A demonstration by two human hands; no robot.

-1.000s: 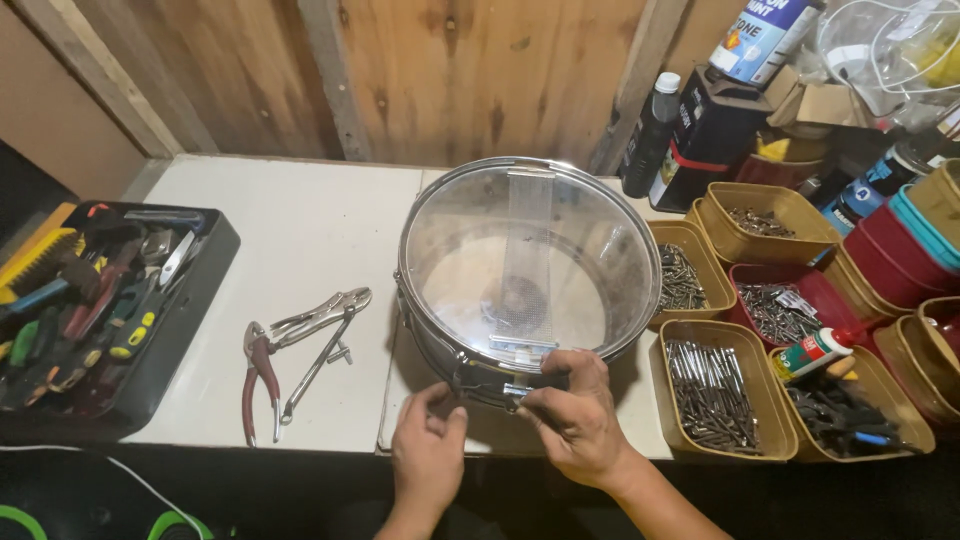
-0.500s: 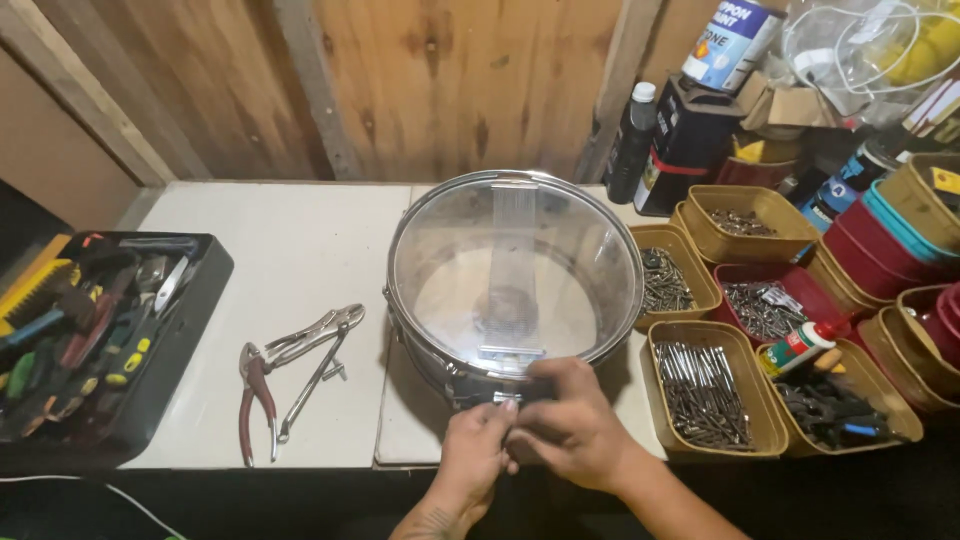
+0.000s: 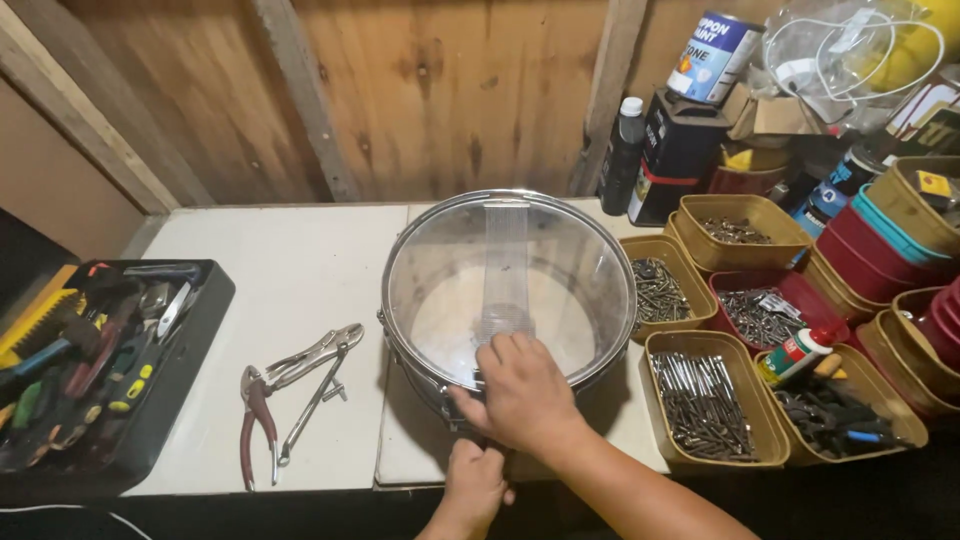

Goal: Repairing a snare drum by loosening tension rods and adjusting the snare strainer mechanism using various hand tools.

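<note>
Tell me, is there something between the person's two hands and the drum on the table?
Nothing visible does. The right hand already rests on the near rim of the snare drum, fingers over the clear head. The left hand touches the drum's near side, below the rim. The pliers lie apart, to the left.

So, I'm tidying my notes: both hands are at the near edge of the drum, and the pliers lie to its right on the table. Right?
Not quite. The head view shows the pliers on the table to the left of the drum. The left hand and right hand are at its near edge.
</note>
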